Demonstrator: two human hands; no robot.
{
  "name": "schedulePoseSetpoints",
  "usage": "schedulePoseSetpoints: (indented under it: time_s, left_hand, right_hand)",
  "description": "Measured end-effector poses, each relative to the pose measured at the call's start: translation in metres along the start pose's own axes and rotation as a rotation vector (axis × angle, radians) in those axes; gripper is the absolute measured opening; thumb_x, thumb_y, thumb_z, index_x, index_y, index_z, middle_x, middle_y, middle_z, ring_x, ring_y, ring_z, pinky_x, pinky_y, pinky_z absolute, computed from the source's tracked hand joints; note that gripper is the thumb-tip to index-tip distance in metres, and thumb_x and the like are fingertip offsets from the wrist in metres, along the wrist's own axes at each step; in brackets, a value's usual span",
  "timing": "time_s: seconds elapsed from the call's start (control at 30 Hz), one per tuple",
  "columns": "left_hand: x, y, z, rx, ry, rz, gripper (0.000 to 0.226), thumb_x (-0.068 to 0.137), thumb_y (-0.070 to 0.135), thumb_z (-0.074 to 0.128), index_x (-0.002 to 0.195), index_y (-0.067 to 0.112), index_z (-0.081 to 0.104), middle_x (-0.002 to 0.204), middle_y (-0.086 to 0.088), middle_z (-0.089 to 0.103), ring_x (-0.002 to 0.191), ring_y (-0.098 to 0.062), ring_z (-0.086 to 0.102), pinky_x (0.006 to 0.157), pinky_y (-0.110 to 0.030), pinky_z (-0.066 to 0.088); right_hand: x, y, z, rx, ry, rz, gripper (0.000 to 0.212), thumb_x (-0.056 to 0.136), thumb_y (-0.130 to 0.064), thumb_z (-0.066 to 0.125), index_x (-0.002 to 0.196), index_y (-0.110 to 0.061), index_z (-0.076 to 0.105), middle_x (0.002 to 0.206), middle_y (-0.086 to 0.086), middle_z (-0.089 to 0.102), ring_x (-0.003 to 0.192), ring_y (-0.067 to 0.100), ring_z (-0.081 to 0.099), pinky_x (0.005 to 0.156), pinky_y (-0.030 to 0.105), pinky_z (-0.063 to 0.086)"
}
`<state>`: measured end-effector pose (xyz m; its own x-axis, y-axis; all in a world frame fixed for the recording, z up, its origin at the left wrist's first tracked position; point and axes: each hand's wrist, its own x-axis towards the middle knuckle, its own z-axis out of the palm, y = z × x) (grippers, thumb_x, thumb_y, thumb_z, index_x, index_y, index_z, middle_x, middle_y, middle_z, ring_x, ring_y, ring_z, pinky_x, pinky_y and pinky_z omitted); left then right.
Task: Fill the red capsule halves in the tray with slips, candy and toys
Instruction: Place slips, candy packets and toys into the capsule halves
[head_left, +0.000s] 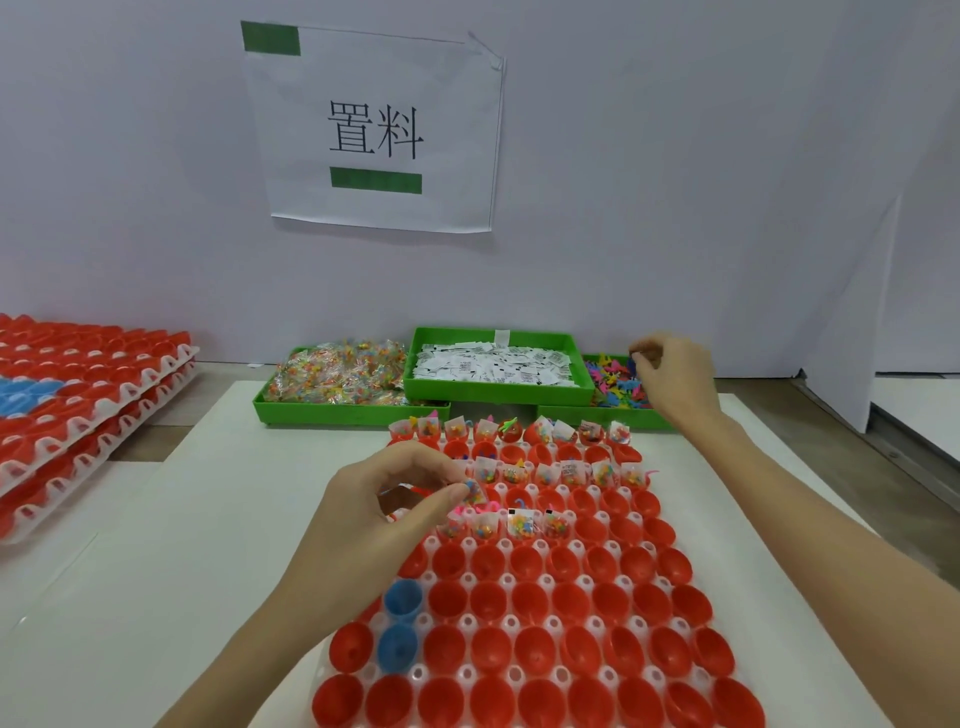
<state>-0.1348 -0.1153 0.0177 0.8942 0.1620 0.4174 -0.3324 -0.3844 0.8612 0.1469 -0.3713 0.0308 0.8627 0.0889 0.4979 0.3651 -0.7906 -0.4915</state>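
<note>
Now your left hand (395, 499) pinches a candy packet (471, 489) over the tray's (467, 618) third row, so next seat it in a red half there. Rightward, green bins hold candy (340, 374), slips (493, 364) and toys (615, 384), where your right hand (670, 371) pinches a toy.

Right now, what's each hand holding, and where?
Left hand pinches a candy packet by its edge, thumb and forefinger. Right hand pinches something small over the toys; what, unclear.
</note>
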Motion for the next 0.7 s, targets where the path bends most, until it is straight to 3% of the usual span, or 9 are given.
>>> schedulePoseSetpoints:
  time_s: [0.1,0.2,0.4,0.57,0.7]
  left_hand:
    - [-0.001,0.002,0.001,-0.072,-0.020,-0.018,0.010,0.084,0.022,0.077,0.089,0.030,0.077,0.087,0.001,0.077,0.080,-0.018,0.075,0.075,-0.021,0.059]
    - [-0.002,0.003,0.003,-0.113,-0.022,-0.032,0.011,0.084,0.014,0.079,0.089,0.024,0.078,0.084,-0.004,0.077,0.076,-0.022,0.075,0.076,-0.029,0.062]
    - [-0.005,0.006,0.008,-0.082,-0.099,0.006,0.009,0.084,0.016,0.080,0.092,0.020,0.080,0.088,0.000,0.079,0.082,-0.019,0.076,0.076,-0.024,0.061]
    - [-0.006,0.004,0.013,-0.090,-0.097,0.021,0.010,0.082,0.018,0.081,0.092,0.016,0.081,0.099,-0.004,0.070,0.081,-0.026,0.075,0.078,-0.035,0.062]
    - [-0.006,0.003,0.014,-0.073,-0.133,0.015,0.008,0.083,0.018,0.080,0.092,0.018,0.080,0.090,-0.001,0.073,0.082,-0.022,0.075,0.078,-0.032,0.061]
  right_hand:
    - [-0.022,-0.027,-0.020,0.431,-0.041,0.152,0.016,0.097,-0.008,0.065,0.110,-0.004,0.074,0.086,0.009,0.078,0.071,0.018,0.074,0.064,0.023,0.060]
    - [-0.064,-0.060,-0.043,0.679,-0.174,0.116,0.016,0.094,-0.005,0.069,0.108,-0.007,0.075,0.081,0.005,0.078,0.073,0.015,0.075,0.064,0.018,0.058]
    - [-0.163,-0.108,-0.063,0.691,-0.461,-0.129,0.017,0.090,-0.008,0.075,0.098,-0.023,0.080,0.086,-0.005,0.079,0.077,0.016,0.077,0.072,0.025,0.062]
    - [-0.185,-0.113,-0.063,0.690,-0.474,-0.163,0.014,0.089,-0.015,0.077,0.093,-0.027,0.081,0.083,-0.005,0.078,0.077,0.015,0.076,0.076,0.032,0.062]
    - [-0.184,-0.110,-0.063,0.695,-0.478,-0.154,0.015,0.090,-0.012,0.077,0.093,-0.025,0.081,0.083,-0.005,0.078,0.077,0.013,0.075,0.075,0.027,0.061]
